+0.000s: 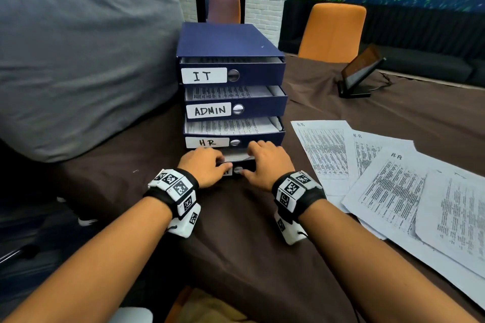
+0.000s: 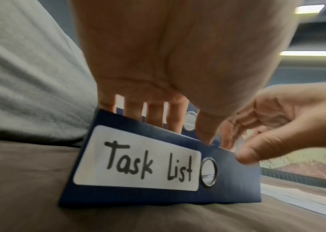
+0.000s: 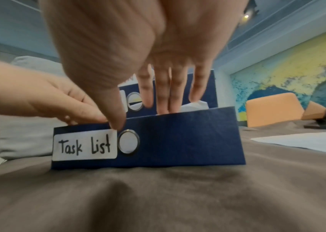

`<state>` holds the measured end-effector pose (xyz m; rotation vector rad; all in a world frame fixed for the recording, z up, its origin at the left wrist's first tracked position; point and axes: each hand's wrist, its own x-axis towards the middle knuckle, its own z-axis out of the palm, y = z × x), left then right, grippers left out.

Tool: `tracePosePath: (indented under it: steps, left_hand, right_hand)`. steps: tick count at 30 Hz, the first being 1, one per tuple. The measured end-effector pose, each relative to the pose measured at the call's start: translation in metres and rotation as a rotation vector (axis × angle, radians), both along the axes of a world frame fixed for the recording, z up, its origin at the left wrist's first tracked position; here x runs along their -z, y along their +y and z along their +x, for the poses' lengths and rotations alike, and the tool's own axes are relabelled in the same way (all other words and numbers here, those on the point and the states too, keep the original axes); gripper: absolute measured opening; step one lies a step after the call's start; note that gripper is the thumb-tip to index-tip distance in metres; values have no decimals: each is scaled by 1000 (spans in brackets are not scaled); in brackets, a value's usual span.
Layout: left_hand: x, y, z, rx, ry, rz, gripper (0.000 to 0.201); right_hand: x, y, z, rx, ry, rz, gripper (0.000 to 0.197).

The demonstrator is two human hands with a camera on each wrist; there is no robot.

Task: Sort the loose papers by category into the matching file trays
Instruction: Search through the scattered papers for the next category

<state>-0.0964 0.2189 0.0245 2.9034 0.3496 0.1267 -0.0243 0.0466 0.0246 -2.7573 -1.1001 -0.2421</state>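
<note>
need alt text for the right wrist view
A right hand reaches its straight fingers into a blue tray labelled "Task List", thumb on its front edge. The left hand touches the same edge, on a brown tablecloth.

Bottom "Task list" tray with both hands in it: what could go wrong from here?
1. White paper bulges above the dark blue cardboard "Task list" tray front under the right hand; closing now could crease it.
2. The left hand fingers reach over the front edge, below the "HR" tray, and might get pinched.
3. The loose printed sheets marked "HR" overlap on the brown cloth; a sweeping forearm could scatter them.
</note>
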Motion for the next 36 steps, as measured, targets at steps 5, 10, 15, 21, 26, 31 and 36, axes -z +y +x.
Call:
tracePosePath:
  steps: [5,10,15,21,26,31,36]
  left_hand:
    - [0,-7,2,22,-39,-135,37]
    - [4,-11,9,33,88,-16,47]
    - [9,-37,21,140,-214,-68,25]
    - [-2,-124,43,362,-343,-321,17]
    - [6,-201,75,410,-119,-590,20]
    - [19,-271,106,382,85,-609,53]
    - [32,-316,126,236,265,-615,82]
  right_hand:
    - [5,7,-4,-20,68,-97,71]
    - [3,-4,1,9,193,-101,73]
    - [-8,-61,5,111,149,95,62]
    - [-8,-159,18,434,314,233,49]
    - [1,-245,16,710,454,119,59]
    - [15,-308,1,911,579,9,80]
    - [18,-324,-24,864,628,-42,77]
